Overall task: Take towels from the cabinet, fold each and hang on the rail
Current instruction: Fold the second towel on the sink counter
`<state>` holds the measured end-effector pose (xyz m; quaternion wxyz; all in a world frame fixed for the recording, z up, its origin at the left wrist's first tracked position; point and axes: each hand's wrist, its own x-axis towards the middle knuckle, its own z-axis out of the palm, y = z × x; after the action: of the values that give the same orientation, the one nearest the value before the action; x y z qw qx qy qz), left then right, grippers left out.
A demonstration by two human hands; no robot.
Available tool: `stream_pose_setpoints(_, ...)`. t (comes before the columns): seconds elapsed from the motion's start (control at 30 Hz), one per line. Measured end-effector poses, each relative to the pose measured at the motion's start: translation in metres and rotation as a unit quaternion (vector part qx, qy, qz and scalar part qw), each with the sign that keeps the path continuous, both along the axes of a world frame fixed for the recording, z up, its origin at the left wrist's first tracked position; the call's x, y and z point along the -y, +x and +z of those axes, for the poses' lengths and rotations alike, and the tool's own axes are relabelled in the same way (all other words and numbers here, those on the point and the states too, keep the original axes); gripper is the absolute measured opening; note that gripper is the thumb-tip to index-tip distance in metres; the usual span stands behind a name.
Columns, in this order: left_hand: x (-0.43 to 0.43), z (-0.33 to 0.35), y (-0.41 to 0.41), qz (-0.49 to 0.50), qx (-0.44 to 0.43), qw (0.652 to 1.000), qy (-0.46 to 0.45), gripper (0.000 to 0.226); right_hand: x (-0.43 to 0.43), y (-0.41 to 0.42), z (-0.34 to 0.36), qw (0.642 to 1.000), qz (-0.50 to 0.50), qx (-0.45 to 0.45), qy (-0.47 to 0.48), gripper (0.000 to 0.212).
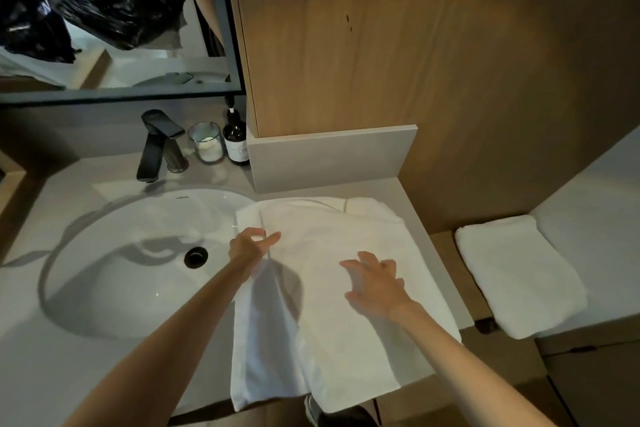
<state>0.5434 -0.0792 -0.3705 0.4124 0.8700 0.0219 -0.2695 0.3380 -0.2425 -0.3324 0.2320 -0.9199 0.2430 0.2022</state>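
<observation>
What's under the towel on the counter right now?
The grey counter shows around the towel; its left edge overlaps the sink rim, its near end hangs off the front. Anything beneath the cloth is hidden.

We log a plain white towel [329, 340] right of the white sink [104, 253]; black faucet [152, 149] and dark brown bottle [236, 139] behind it; tan wood-grain panel [381, 45] beyond.

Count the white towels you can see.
2: a spread towel on the counter, pinched by the left hand; a folded towel at the right. Others may be hidden.
</observation>
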Motion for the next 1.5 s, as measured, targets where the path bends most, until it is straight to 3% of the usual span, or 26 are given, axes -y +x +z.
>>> stream_pose_setpoints(0.1,0.019,0.005,-0.004,-0.025,0.08,0.996,-0.003,0.036,0.01,0.003,-0.003,1.0,-0.02,0.011,0.003,0.049)
stream_pose_setpoints(0.27,0.064,0.023,-0.018,-0.084,0.149,0.985,-0.005,0.037,0.042,-0.001,-0.003,0.998,-0.054,-0.012,0.0,0.05)
stream_pose_setpoints(0.4,0.094,0.032,-0.039,-0.138,0.14,0.98,-0.034,0.018,0.071,-0.011,-0.002,0.995,-0.089,-0.042,-0.016,0.04)
stream_pose_setpoints(0.5,0.107,0.024,-0.049,-0.175,0.149,0.973,-0.019,0.03,0.084,-0.011,0.004,0.99,-0.113,-0.073,-0.049,0.026)
stream_pose_setpoints(0.6,0.109,0.015,-0.051,-0.178,0.136,0.974,-0.028,0.017,0.092,-0.002,0.014,0.994,-0.099,-0.014,-0.052,0.024)
stream_pose_setpoints(0.77,0.109,0.012,-0.044,-0.129,0.133,0.981,-0.051,0.038,0.096,0.038,0.019,0.986,-0.054,0.154,0.042,0.031)
stream_pose_setpoints(0.9,0.114,0.016,-0.038,-0.095,0.135,0.985,-0.052,0.04,0.104,0.075,0.007,0.975,-0.012,0.201,0.091,0.036)
stream_pose_setpoints(1.17,0.133,0.018,-0.035,-0.105,0.117,0.984,-0.082,0.028,0.123,0.113,-0.007,0.98,0.005,0.128,0.149,0.035)
stream_pose_setpoints(1.33,0.141,0.015,-0.04,-0.113,0.121,0.976,-0.143,0.015,0.123,0.113,-0.002,0.961,-0.047,0.176,0.21,0.041)
stream_pose_setpoints(1.43,0.141,0.013,-0.042,-0.077,0.118,0.971,-0.192,0.008,0.125,0.107,-0.003,0.949,-0.062,0.182,0.25,0.017)
stream_pose_setpoints(1.5,0.135,0.007,-0.046,-0.066,0.115,0.97,-0.202,0.014,0.131,0.107,-0.006,0.939,-0.05,0.168,0.296,0.018)
